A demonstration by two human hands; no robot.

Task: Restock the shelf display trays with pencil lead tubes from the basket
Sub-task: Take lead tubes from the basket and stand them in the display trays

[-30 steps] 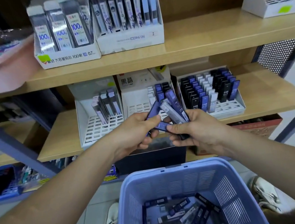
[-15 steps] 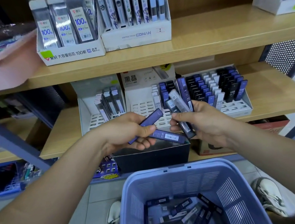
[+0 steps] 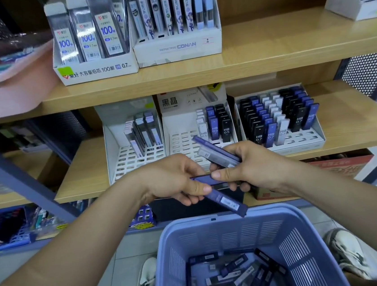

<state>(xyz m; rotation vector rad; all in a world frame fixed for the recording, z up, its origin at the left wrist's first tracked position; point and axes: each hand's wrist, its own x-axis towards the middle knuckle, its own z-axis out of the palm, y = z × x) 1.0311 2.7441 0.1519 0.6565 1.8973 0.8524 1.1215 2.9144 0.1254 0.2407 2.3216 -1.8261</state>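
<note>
A blue lead tube point(image 3: 226, 201) slants from the left hand point(image 3: 175, 179) down toward the far rim of the basket point(image 3: 191, 221), fingers curled round it. A second blue tube point(image 3: 204, 179) lies level between the hands, under the right thumb. The right hand point(image 3: 254, 168) grips a blue-and-clear bundle point(image 3: 217, 157), now tipped leftward rather than upright as a moment ago. Held before the lower shelf's point(image 3: 87, 168) front edge, the stock appears sorted by colour, ready for the half-bare middle tray point(image 3: 182, 141).
</note>
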